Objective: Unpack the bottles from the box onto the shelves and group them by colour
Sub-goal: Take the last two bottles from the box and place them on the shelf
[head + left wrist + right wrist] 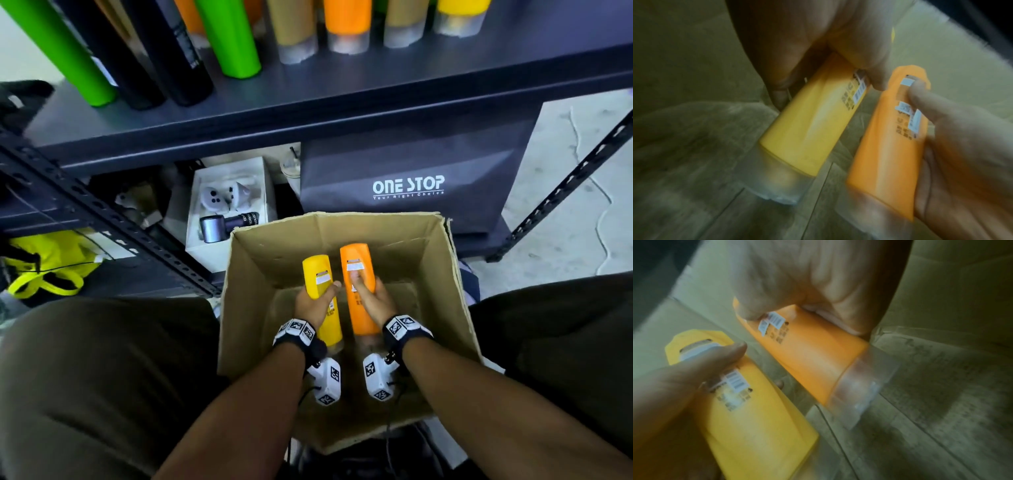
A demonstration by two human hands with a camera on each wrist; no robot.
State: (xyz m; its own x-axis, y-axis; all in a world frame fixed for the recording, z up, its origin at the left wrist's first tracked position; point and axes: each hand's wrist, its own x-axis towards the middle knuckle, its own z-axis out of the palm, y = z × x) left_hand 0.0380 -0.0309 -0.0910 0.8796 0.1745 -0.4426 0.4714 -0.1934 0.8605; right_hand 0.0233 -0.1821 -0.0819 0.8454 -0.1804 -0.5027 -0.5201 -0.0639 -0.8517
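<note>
Left hand (313,305) grips the yellow bottle (322,298), right hand (371,301) the orange bottle (359,291). Wrist views show clear caps (777,183) above the box (260,260) floor; the head view shows the shelf (308,102).

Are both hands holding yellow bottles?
No, the left hand grips a yellow bottle, but the right hand grips an orange bottle inside the box.

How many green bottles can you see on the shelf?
2: one green bottle at the shelf's left end, another right of the black bottles. More may be hidden beyond the frame.
</note>
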